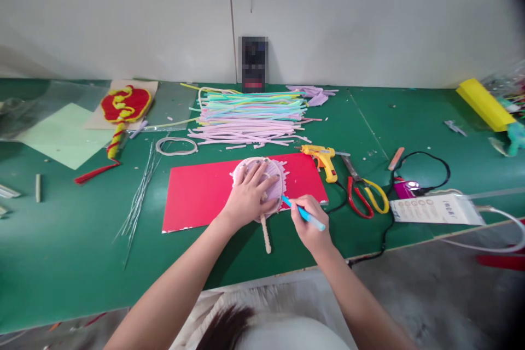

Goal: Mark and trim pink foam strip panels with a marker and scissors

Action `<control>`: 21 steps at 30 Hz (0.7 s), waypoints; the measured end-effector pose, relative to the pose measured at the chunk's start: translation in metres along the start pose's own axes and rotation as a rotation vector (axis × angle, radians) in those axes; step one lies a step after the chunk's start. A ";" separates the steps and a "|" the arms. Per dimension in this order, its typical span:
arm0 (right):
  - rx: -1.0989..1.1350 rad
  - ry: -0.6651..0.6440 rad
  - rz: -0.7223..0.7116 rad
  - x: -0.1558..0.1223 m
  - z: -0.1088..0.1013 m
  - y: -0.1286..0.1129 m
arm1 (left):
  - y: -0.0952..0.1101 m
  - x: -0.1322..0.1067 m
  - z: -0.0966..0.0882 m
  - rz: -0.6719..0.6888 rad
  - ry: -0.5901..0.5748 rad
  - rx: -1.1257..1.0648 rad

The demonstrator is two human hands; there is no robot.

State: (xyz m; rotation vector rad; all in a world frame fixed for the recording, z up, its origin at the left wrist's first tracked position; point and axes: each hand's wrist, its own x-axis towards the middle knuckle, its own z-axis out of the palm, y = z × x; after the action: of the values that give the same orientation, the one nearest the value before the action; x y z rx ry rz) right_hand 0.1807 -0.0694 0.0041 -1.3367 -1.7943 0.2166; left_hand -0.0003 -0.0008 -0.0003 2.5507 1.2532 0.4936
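A round lavender fan (pixel 275 174) with a pale rim and handle (pixel 266 234) lies on a red sheet (pixel 197 197); its handle points toward me. Uneven strip ends stick out past the rim on its right side. My left hand (pixel 252 188) is spread flat over the fan, pressing on it and hiding much of its middle. In my right hand (pixel 309 224) is a blue pen (pixel 307 216), its tip at the fan's right edge.
Behind the sheet lies a pile of pastel pipe cleaners (pixel 252 117). A yellow glue gun (pixel 322 159), scissors (pixel 366 194) and a black cable (pixel 383 240) are to the right. On the left are thin wires (pixel 141 191), a wire coil (pixel 176 146) and a red-and-yellow fan (pixel 125 104).
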 end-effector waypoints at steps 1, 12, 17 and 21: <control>0.000 -0.001 0.004 -0.001 -0.001 -0.001 | 0.000 0.000 0.000 0.002 -0.003 0.002; 0.018 -0.001 -0.001 -0.009 -0.002 -0.005 | 0.000 0.000 -0.001 -0.004 -0.013 0.007; 0.002 0.017 -0.002 -0.011 -0.002 -0.005 | 0.000 0.000 -0.001 0.001 -0.006 0.010; 0.005 -0.010 -0.050 -0.011 -0.003 -0.006 | 0.000 0.000 0.000 0.003 -0.003 0.019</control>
State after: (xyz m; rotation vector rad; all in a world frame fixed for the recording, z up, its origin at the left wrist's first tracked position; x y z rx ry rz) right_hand 0.1791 -0.0824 0.0031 -1.2879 -1.8323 0.2004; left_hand -0.0003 -0.0006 -0.0005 2.5684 1.2590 0.4810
